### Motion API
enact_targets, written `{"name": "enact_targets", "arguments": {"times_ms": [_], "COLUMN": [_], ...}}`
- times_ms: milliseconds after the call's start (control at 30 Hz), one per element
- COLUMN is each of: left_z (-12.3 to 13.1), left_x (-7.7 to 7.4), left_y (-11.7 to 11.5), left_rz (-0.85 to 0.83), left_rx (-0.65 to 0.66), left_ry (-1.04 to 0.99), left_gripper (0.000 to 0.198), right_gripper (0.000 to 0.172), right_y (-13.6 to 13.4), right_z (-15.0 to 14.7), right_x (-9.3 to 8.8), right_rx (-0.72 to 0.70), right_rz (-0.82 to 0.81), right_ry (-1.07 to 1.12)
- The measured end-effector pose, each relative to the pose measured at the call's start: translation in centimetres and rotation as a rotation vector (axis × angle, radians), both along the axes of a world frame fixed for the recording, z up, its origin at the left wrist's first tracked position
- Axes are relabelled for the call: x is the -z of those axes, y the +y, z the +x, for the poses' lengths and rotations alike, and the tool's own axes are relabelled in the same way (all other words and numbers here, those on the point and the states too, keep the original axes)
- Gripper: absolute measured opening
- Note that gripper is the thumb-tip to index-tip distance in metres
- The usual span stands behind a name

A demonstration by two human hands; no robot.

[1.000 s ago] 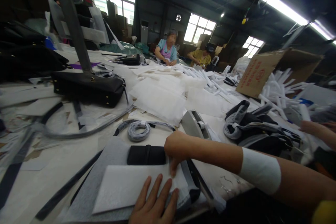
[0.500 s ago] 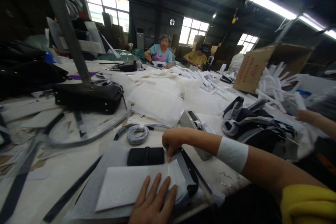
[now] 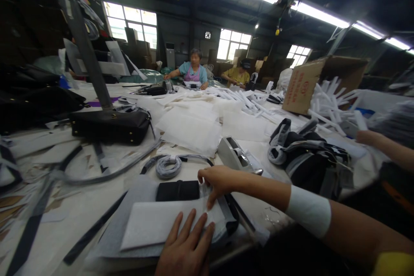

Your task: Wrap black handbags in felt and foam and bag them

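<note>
My left hand (image 3: pixel 187 241) lies flat, fingers spread, on a white folded wrapping packet (image 3: pixel 155 220). My right hand (image 3: pixel 215 183), with a white band on the forearm, reaches in from the right. Its thumb touches the packet's right end, and its fingers are apart near clear film beside a small black strapped piece (image 3: pixel 177 190). Black and grey material (image 3: pixel 231 213) shows at the packet's right end. Underneath lies a pale tissue-like sheet (image 3: pixel 113 228). A grey tape dispenser (image 3: pixel 237 155) stands just beyond my right forearm.
A wrapped coiled strap (image 3: pixel 168 167) lies behind the work. White sheets (image 3: pixel 190 125) are piled mid-table. A black bag (image 3: pixel 111 126) is at left, wrapped black bags (image 3: pixel 307 155) at right. A tipped carton (image 3: pixel 302 86) spills white rolls. A co-worker's hand (image 3: pixel 370 138) is at far right.
My right hand's fingers have spread apart from a more curled pose, with the thumb still at the packet. My left hand stays flat. The view has shifted slightly.
</note>
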State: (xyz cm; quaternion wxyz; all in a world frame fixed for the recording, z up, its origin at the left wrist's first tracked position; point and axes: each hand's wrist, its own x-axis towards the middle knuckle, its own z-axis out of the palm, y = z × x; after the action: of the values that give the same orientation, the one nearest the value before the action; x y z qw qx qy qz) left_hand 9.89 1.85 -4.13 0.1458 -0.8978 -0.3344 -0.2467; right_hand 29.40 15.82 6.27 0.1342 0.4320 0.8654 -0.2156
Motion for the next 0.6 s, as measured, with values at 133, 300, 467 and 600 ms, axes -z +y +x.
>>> {"name": "enact_targets", "arguments": {"times_ms": [133, 300, 467, 600], "left_z": [-0.2, -0.1, 0.4, 0.5], "left_x": [-0.1, -0.2, -1.7, -3.0], "left_y": [0.2, 0.2, -0.5, -1.0], "left_rz": [0.02, -0.003, -0.086, -0.141], "left_rx": [0.007, 0.002, -0.027, -0.033], "left_ry": [0.028, 0.018, -0.008, 0.04], "left_gripper": [0.052, 0.056, 0.063, 0.067], "right_gripper": [0.08, 0.065, 0.039, 0.017], "right_y": [1.9, 3.5, 2.4, -2.9], "right_z": [-1.6, -2.2, -0.9, 1.4], "right_x": [0.2, 0.7, 0.5, -0.1], "right_rx": [0.036, 0.061, 0.087, 0.199], "right_rz": [-0.103, -0.133, 0.002, 0.236], "right_ry": [-0.166, -0.157, 0.019, 0.225]}}
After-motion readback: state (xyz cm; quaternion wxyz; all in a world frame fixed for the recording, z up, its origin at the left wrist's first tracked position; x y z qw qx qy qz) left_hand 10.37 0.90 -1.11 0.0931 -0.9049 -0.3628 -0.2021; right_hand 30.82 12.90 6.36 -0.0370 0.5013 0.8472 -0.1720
